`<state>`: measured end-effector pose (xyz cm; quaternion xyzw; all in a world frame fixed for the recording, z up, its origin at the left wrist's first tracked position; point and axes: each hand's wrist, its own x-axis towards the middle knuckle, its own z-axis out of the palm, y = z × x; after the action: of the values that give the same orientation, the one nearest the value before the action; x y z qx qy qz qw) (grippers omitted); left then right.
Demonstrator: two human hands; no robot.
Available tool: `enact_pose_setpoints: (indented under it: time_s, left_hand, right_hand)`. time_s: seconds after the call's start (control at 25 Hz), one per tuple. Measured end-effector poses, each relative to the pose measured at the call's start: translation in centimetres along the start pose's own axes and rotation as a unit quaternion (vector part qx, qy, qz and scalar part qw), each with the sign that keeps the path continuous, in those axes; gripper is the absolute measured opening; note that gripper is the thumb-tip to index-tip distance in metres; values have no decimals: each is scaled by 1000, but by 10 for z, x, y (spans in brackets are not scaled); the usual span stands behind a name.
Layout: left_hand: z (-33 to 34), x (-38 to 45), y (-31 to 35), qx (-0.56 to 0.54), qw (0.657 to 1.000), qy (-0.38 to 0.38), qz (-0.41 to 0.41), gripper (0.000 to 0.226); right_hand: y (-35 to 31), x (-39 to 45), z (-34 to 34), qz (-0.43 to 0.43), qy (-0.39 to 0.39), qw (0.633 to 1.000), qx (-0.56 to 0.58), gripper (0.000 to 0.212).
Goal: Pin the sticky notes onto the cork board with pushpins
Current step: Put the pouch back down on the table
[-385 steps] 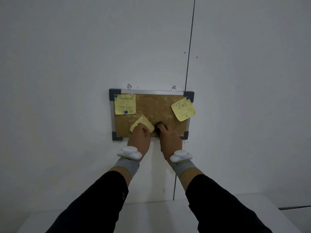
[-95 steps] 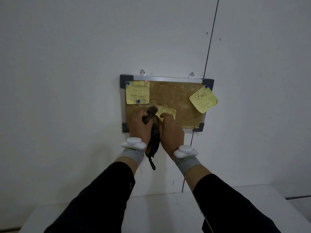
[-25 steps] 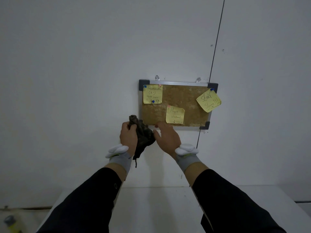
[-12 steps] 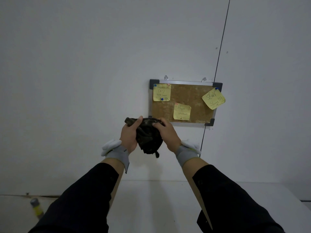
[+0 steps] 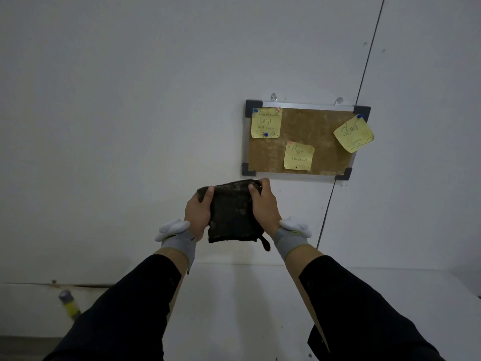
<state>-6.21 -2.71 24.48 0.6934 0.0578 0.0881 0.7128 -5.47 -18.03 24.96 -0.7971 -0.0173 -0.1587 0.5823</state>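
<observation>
1. The left hand (image 5: 198, 214) and right hand (image 5: 263, 208) each grip an upper corner of a dark pouch (image 5: 232, 211), fingers curled over its top edge.
2. Three yellow sticky notes (image 5: 298, 157) sit pinned on the wall-hung cork board (image 5: 307, 126), above right of the hands.

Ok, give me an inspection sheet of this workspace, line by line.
Surface: white table below the wall.
Job's things: cork board hangs on the wall; three yellow sticky notes pinned: top-left note, lower-middle note, tilted right note overhanging the frame.
Clutter: yellow-and-grey cylinder at far left, blurred.
Grippers: left hand and right hand both grip a dark pouch.
Cables: nothing seen.
Surroundings: white wall, dark vertical seam.
</observation>
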Motion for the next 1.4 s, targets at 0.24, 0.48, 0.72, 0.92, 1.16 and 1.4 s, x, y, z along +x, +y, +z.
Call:
enact_pose_setpoints:
  time_s: [0.24, 0.48, 0.72, 0.92, 1.16, 1.4]
  left_hand:
    - [-10, 16, -54, -46, 995, -16, -87, 37]
    - [-19, 20, -123, -64, 988, 8, -144, 14]
    - [-29, 27, -201, 53, 983, 11, -178, 20]
    - [-34, 32, -244, 186, 967, 5, -176, 34]
    - [-38, 37, -276, 240, 950, -9, -201, 36]
    - [-39, 33, -274, 335, 929, 33, -153, 42]
  right_hand:
    - [57, -3, 29, 91, 15, 995, 23, 28]
    - [124, -19, 58, 206, 3, 975, 82, 46]
    - [192, -41, 81, 268, -30, 961, 64, 38]
    - [226, -54, 93, 299, -49, 952, 34, 37]
    - [249, -54, 100, 297, -69, 952, -9, 33]
    - [258, -56, 81, 277, -74, 955, -73, 25]
